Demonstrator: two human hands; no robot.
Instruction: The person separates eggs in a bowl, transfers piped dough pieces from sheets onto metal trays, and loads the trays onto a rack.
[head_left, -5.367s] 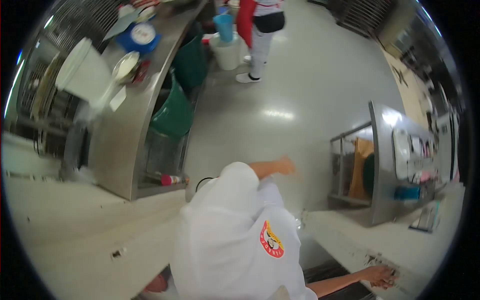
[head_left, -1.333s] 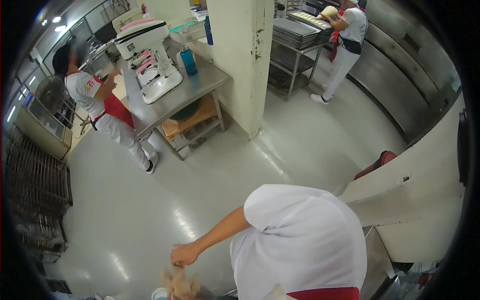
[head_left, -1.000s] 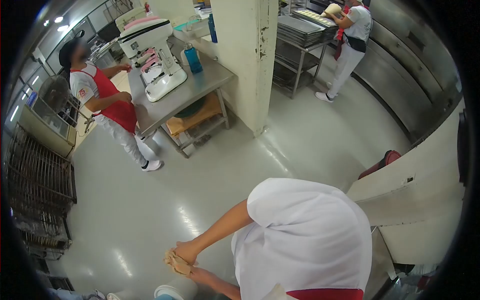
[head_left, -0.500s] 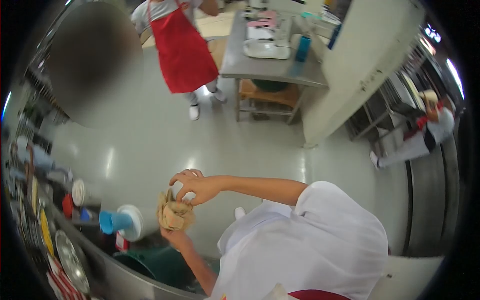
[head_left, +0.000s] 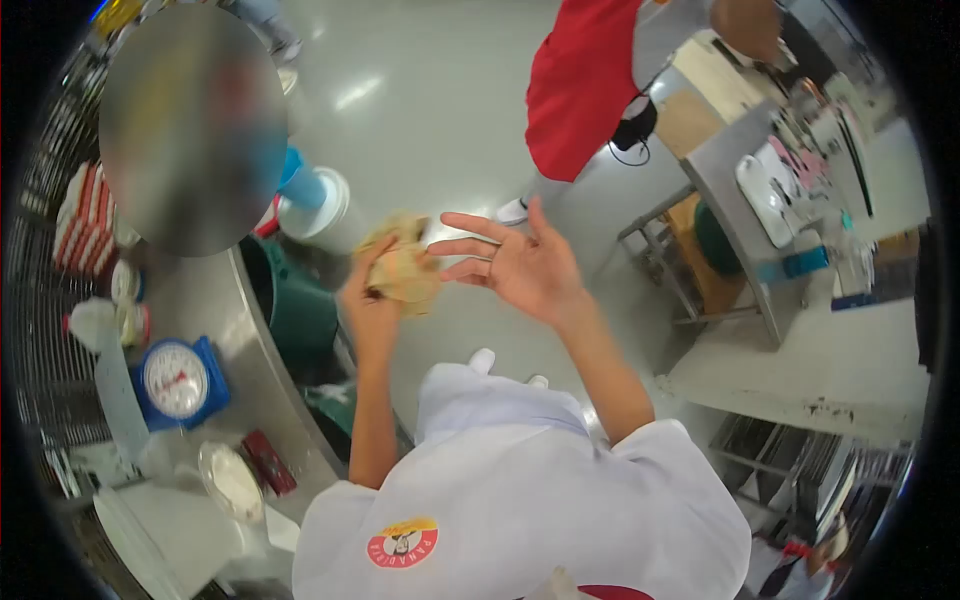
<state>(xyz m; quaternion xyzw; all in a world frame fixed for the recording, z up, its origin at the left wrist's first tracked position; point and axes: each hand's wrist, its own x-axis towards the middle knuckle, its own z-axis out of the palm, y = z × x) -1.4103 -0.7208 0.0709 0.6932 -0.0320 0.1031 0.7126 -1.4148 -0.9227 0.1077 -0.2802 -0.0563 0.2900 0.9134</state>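
Note:
A crumpled, pale tan bundle (head_left: 405,272) hangs over the floor in front of my white shirt. My left hand (head_left: 372,290) grips it from the left, with the fingers partly hidden behind its folds. To the right of the bundle, my right hand (head_left: 530,268) is spread with the palm showing and nothing in it. Its fingertips point toward the bundle, close to its right edge. What the bundle is made of is too unclear to tell.
On the left, a steel counter (head_left: 262,350) bears a blue scale (head_left: 175,380) and a bowl of white powder (head_left: 232,482). Green bins (head_left: 300,305) and a white bucket (head_left: 325,210) stand beside it. A person in a red apron (head_left: 580,90) is ahead, near a steel table (head_left: 730,160).
My right hand has come off the bundle and opened; the white item it held is no longer visible. The view has swung left, bringing the counter and scale in.

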